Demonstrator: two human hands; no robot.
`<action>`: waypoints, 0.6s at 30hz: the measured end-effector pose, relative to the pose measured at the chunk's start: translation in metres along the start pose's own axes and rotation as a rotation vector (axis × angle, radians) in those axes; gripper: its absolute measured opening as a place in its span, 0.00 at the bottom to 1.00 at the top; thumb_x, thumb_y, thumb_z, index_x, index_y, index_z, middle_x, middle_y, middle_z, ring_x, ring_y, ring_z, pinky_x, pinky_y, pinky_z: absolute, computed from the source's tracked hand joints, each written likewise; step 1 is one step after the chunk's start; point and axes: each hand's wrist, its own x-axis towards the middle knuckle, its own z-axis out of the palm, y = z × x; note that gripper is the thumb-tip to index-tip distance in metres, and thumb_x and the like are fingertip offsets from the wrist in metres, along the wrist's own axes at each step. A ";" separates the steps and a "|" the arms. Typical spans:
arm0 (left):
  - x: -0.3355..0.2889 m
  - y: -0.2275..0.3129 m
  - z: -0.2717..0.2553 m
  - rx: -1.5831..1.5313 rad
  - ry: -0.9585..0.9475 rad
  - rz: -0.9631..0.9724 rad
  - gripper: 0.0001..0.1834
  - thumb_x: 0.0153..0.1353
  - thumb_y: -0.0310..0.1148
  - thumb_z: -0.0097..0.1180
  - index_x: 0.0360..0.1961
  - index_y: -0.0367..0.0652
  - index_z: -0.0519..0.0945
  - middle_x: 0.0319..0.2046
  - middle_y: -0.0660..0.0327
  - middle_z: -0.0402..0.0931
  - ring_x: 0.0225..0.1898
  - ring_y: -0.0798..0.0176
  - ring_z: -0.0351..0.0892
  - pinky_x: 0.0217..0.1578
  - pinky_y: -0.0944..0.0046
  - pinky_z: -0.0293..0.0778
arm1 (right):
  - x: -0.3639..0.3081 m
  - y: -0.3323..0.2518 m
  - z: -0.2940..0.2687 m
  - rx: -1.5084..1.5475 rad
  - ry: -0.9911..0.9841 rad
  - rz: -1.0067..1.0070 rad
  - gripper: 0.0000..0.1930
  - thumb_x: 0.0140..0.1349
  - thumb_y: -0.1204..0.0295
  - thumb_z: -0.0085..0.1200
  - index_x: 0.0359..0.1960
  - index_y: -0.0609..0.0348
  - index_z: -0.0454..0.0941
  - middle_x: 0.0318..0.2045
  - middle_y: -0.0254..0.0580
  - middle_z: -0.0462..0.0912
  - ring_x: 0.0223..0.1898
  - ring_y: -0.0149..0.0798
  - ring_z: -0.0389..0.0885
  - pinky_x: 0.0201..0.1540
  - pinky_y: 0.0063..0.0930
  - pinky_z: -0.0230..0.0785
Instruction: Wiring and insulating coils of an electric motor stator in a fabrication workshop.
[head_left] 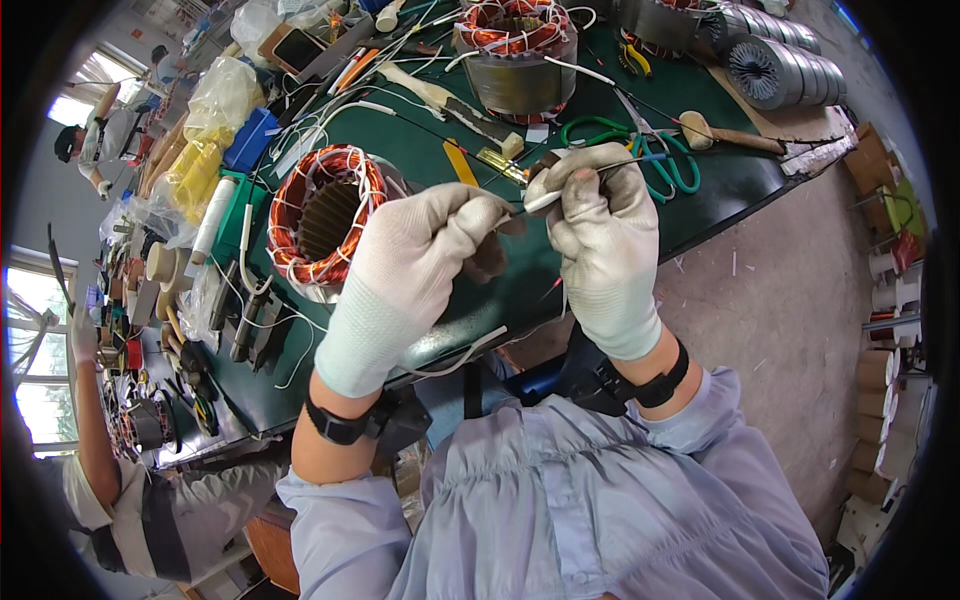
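Both my hands wear white gloves and meet above the table's front edge. My left hand (405, 260) is closed in a pinch on a thin dark wire. Opposite it, my right hand (610, 240) pinches the same line of wire, with a short white sleeve (543, 203) showing at its fingertips. A dark wire end with a blue part (652, 157) sticks out past the right fingers. Left of my left hand, a motor stator (378, 190) with red-copper windings tied in white cord lies with its bore toward me. Green-handled scissors (690, 178) lie just beyond my right hand.
Farther back on the green table (730, 200) stand another wound stator (520, 85), a wooden mallet (740, 138), yellow-handled pliers (634, 58) and ribbed metal cylinders (785, 72). Loose wires, a blue bin (250, 140) and plastic bags crowd the left. A co-worker's arm (95, 430) reaches in at far left.
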 end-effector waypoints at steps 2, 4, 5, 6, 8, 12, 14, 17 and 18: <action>-0.001 -0.004 0.003 0.055 0.000 0.044 0.16 0.71 0.38 0.55 0.40 0.33 0.83 0.23 0.66 0.78 0.26 0.76 0.74 0.30 0.74 0.70 | 0.002 0.010 0.002 -0.032 -0.045 -0.222 0.05 0.75 0.72 0.49 0.42 0.59 0.75 0.31 0.31 0.79 0.23 0.15 0.60 0.25 0.12 0.53; -0.002 -0.003 0.012 0.100 0.086 0.080 0.10 0.61 0.33 0.65 0.40 0.39 0.84 0.22 0.66 0.78 0.25 0.73 0.76 0.38 0.67 0.76 | 0.010 0.012 -0.004 -0.064 -0.086 -0.301 0.06 0.75 0.71 0.48 0.42 0.59 0.74 0.32 0.32 0.79 0.23 0.15 0.60 0.25 0.12 0.54; 0.001 -0.006 0.013 0.100 0.085 0.080 0.10 0.61 0.33 0.65 0.40 0.39 0.84 0.22 0.66 0.78 0.25 0.73 0.76 0.38 0.67 0.76 | 0.012 0.010 -0.008 -0.096 -0.126 -0.381 0.06 0.75 0.71 0.48 0.41 0.59 0.74 0.32 0.33 0.79 0.23 0.15 0.61 0.25 0.12 0.55; 0.005 -0.013 0.010 0.560 0.289 0.525 0.11 0.56 0.32 0.68 0.39 0.42 0.84 0.23 0.66 0.79 0.25 0.70 0.77 0.43 0.62 0.76 | 0.003 -0.008 -0.003 -0.036 -0.058 -0.049 0.06 0.76 0.70 0.48 0.41 0.58 0.74 0.32 0.36 0.79 0.23 0.16 0.62 0.25 0.12 0.56; 0.012 -0.026 0.011 1.001 0.538 1.035 0.15 0.45 0.29 0.73 0.37 0.48 0.85 0.25 0.68 0.81 0.27 0.64 0.80 0.54 0.50 0.73 | -0.001 -0.011 -0.002 0.133 -0.046 0.080 0.06 0.75 0.70 0.48 0.41 0.58 0.74 0.31 0.35 0.79 0.22 0.16 0.62 0.25 0.11 0.55; 0.011 -0.030 0.019 0.957 0.616 1.004 0.14 0.46 0.31 0.73 0.36 0.46 0.84 0.25 0.67 0.80 0.27 0.63 0.79 0.55 0.51 0.73 | 0.001 -0.003 -0.002 0.168 -0.011 0.100 0.06 0.76 0.69 0.48 0.42 0.57 0.73 0.30 0.33 0.78 0.21 0.16 0.60 0.22 0.12 0.52; 0.009 -0.027 0.022 1.040 0.605 1.020 0.11 0.51 0.32 0.71 0.35 0.45 0.84 0.24 0.67 0.79 0.25 0.66 0.77 0.50 0.56 0.74 | 0.000 -0.003 -0.003 0.023 -0.017 -0.038 0.06 0.75 0.68 0.49 0.43 0.57 0.74 0.29 0.33 0.79 0.21 0.16 0.61 0.22 0.12 0.53; 0.001 -0.010 0.020 0.593 0.375 0.506 0.08 0.61 0.35 0.64 0.33 0.41 0.83 0.22 0.67 0.77 0.22 0.72 0.73 0.37 0.65 0.73 | 0.003 -0.009 -0.001 -0.005 0.022 0.023 0.09 0.77 0.67 0.44 0.42 0.58 0.72 0.32 0.36 0.77 0.21 0.18 0.59 0.23 0.13 0.50; -0.002 -0.005 0.018 0.057 0.143 -0.013 0.11 0.66 0.36 0.59 0.32 0.39 0.82 0.21 0.68 0.75 0.21 0.75 0.70 0.30 0.70 0.71 | 0.003 -0.012 -0.006 0.055 -0.035 0.100 0.09 0.77 0.66 0.45 0.42 0.58 0.72 0.32 0.37 0.77 0.21 0.19 0.59 0.22 0.12 0.50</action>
